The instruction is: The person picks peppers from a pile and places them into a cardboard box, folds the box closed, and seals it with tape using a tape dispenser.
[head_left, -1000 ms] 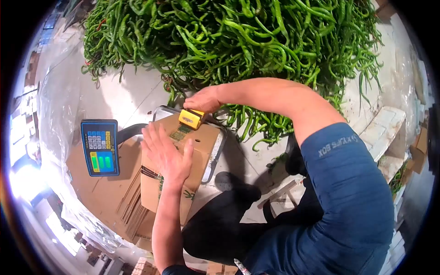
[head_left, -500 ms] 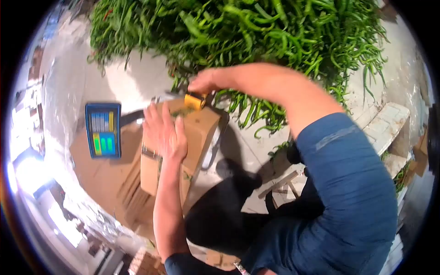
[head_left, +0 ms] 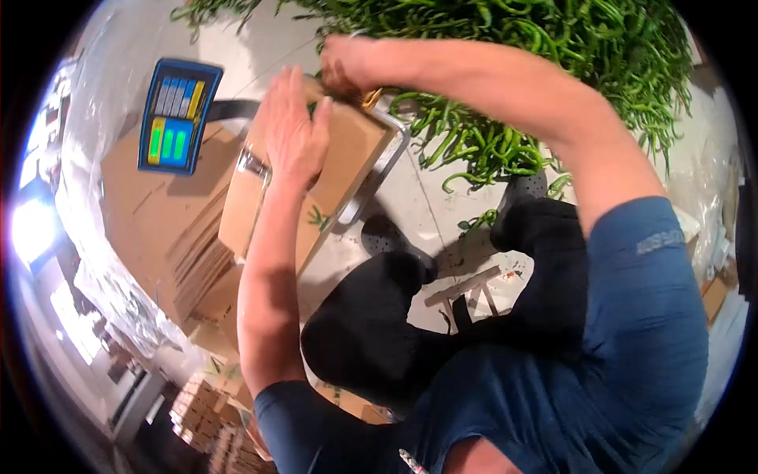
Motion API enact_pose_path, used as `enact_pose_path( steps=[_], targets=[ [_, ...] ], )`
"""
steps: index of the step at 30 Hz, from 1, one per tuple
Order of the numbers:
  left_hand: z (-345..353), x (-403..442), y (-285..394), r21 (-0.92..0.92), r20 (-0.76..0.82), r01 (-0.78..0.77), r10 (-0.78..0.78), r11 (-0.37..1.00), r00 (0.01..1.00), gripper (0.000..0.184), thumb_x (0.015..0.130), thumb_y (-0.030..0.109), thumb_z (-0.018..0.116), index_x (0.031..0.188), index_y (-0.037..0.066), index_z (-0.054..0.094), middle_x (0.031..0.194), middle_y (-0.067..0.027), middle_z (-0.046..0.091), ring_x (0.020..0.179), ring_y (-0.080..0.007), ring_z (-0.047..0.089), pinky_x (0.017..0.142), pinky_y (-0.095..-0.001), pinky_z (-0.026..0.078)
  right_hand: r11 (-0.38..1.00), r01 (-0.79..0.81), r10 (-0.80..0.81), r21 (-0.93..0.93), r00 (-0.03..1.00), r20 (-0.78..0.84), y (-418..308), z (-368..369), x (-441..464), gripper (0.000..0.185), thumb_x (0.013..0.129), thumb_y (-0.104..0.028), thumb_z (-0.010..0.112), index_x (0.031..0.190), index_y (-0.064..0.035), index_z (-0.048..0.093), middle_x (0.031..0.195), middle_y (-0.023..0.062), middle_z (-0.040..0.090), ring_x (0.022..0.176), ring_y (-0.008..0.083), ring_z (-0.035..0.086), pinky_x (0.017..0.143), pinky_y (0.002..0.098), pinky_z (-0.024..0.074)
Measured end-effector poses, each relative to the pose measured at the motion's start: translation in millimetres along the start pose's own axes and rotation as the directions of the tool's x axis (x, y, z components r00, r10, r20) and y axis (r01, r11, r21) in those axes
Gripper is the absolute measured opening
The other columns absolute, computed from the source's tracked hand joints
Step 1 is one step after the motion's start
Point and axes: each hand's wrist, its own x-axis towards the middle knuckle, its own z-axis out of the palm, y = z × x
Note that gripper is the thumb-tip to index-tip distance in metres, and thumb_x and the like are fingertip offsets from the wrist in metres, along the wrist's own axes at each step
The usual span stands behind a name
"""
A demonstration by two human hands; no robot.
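A closed cardboard box rests on a metal-framed scale. My left hand lies flat on the box top, its fingers stretched out and close together. At the box's far end, my right hand is wrapped round a tape dispenser; only a small yellow-orange part of it shows below the hand. A strip of shiny tape crosses the near side of the box, left of my left wrist. Green print marks the cardboard.
A large heap of green chili peppers covers the floor ahead and to the right. The scale's display stands left of the box, beside stacked flat cardboard. A small stool is between my legs, and plastic sheeting hangs at left.
My right hand has moved the tape dispenser over the box's far end, hiding more of it. My left hand stays flat on the box. The view has shifted, so the scene sits higher.
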Motion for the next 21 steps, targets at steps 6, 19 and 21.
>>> enact_pose_path(
  steps=[6, 19, 21],
  targets=[
    [-74, -120, -67, 0.291, 0.085, 0.397, -0.437, 0.870, 0.895, 0.063, 0.098, 0.038, 0.049, 0.151, 0.008, 0.032, 0.158, -0.0186, 0.027, 0.147, -0.0348, 0.022, 0.118, -0.0497, 0.016, 0.440, -0.492, 0.759, 0.751, 0.651, -0.019, 24, -91, -41, 0.023, 0.065, -0.018, 0.070, 0.084, -0.0051, 0.072, 0.077, 0.0187, 0.070, 0.070, 0.0274, 0.070, 0.061, 0.0402, 0.0528],
    [-41, -255, -64, -0.921, 0.366, 0.091, -0.760, -0.379, 0.536, 0.056, 0.101, 0.036, 0.042, 0.149, 0.007, 0.035, 0.144, -0.0130, 0.048, 0.128, -0.0276, 0.051, 0.104, -0.0412, 0.046, -0.756, 0.232, 0.631, 0.612, 0.507, 0.587, -73, 76, 4, 0.050, 0.092, -0.038, 0.049, 0.124, -0.0015, 0.061, 0.114, 0.0184, 0.067, 0.097, 0.0301, 0.067, 0.087, 0.0401, 0.0537],
    [-47, -250, -86, -0.940, 0.297, 0.056, -0.729, -0.336, 0.616, 0.061, 0.096, 0.025, 0.049, 0.151, 0.005, 0.031, 0.146, -0.0143, 0.045, 0.128, -0.0281, 0.051, 0.104, -0.0410, 0.046, -0.814, 0.318, 0.578, 0.486, 0.535, 0.616, -89, 62, 0, 0.050, 0.092, -0.041, 0.048, 0.120, -0.0022, 0.062, 0.110, 0.0185, 0.068, 0.093, 0.0313, 0.067, 0.084, 0.0419, 0.0543]
  ],
)
